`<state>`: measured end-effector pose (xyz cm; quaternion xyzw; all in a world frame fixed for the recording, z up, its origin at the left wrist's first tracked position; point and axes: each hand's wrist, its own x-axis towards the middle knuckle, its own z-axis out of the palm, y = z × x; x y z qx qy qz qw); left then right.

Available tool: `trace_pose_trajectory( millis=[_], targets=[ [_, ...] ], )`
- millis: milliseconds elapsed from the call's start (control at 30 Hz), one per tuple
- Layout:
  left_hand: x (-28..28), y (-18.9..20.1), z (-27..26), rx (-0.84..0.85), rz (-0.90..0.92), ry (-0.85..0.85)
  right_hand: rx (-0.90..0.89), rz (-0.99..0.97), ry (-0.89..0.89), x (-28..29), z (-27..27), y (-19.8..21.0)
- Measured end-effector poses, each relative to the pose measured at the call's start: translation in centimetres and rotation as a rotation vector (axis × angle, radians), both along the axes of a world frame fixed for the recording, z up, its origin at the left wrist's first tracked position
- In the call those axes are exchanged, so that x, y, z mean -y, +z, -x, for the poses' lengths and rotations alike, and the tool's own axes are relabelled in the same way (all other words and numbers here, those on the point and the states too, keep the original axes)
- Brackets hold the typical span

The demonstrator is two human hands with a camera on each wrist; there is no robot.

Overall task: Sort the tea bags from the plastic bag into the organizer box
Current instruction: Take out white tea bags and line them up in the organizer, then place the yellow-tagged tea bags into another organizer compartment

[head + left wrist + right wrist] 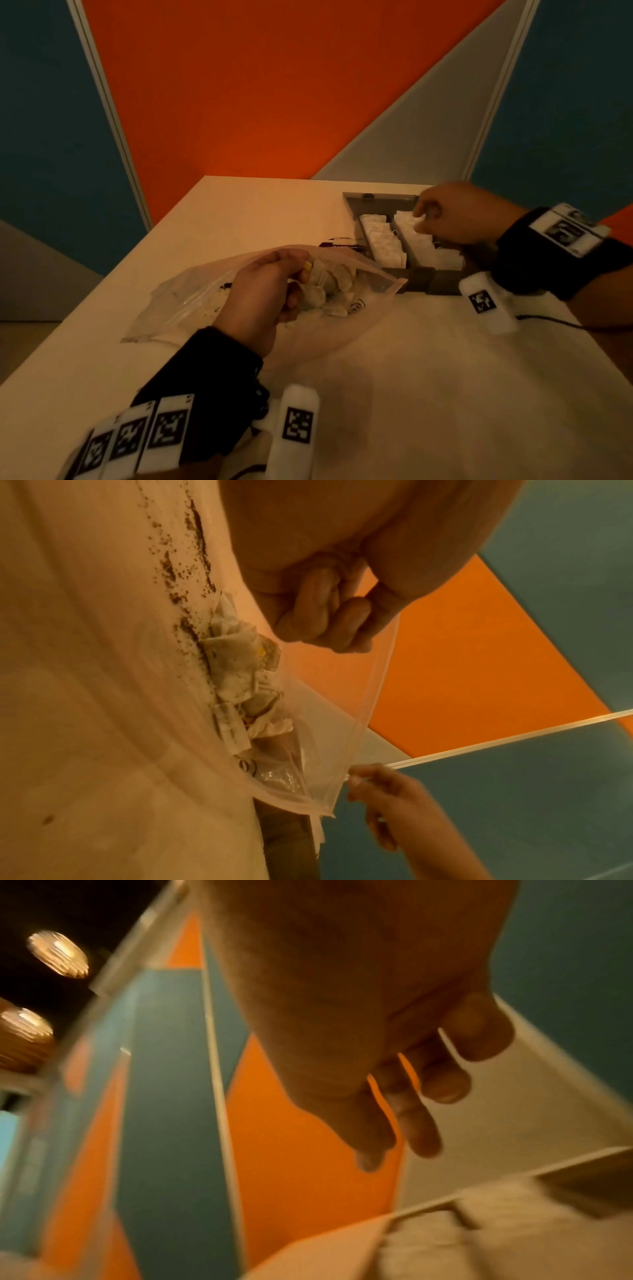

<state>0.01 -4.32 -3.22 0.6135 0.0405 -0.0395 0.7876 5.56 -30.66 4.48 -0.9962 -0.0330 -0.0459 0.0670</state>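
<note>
A clear plastic bag lies on the table with its mouth toward the organizer box. My left hand grips the bag's upper film; the left wrist view shows its fingers curled round the plastic. Crumpled tea bags are heaped inside, with loose tea dust beside them. The dark box holds two rows of white tea bags. My right hand hovers over the box's far end, fingers hanging loosely and holding nothing.
A white cloth covers the near part of the table. A black cable runs off to the right. A dark printed item lies behind the bag. Orange and teal wall panels stand just past the table's far edge.
</note>
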Motion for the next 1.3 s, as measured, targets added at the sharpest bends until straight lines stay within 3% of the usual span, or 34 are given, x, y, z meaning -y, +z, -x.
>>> trace_pose_trajectory(
  millis=[67,133,200,267,333,467,533,633,733,833,933,1133,1300],
  targets=[
    [-0.1,0.3,0.0,0.02,-0.025,0.01,0.067,-0.169,0.137,-3.2,3.6,0.8],
    [-0.1,0.9,0.2,0.037,-0.119,0.021,-0.087,-0.175,0.247,-6.0,7.2,0.8],
    [0.3,1.8,0.2,0.072,-0.281,-0.005,-0.221,0.023,0.265,-7.4,9.2,-0.2],
    [0.8,2.9,-0.4,0.135,-0.485,-0.068,-0.172,0.353,0.243,-7.4,9.2,-1.5],
    [1.5,3.9,-1.7,0.213,-0.751,-0.162,-0.175,0.509,0.222,-6.9,8.4,-2.3],
    [3.4,4.5,-4.2,0.245,-1.312,-0.55,-0.228,0.393,0.247,-5.6,6.4,-3.0],
    [4.6,3.4,-5.4,0.266,-1.479,-0.756,-0.176,0.303,0.267,-5.4,5.7,-2.7],
    [5.6,1.7,-6.7,0.244,-1.626,-0.819,-0.211,0.191,0.262,-5.3,5.3,-2.6],
    [5.0,1.6,-7.0,0.242,-1.595,-0.809,-0.228,0.163,0.217,-5.0,5.3,-2.6],
    [3.0,2.4,-6.8,0.271,-1.696,-0.752,-0.223,0.121,0.192,-4.8,5.5,-2.4],
    [0.4,3.1,-5.9,0.195,-1.717,-0.742,-0.239,0.081,0.19,-4.7,5.7,-2.3],
    [-2.8,4.5,-2.7,0.243,-1.515,-0.586,-0.261,0.033,0.209,-6.4,6.5,-1.9],
    [-2.0,4.8,-0.3,0.064,-1.17,-0.533,-0.225,0.031,0.179,-7.4,7.0,-1.8]
  ],
)
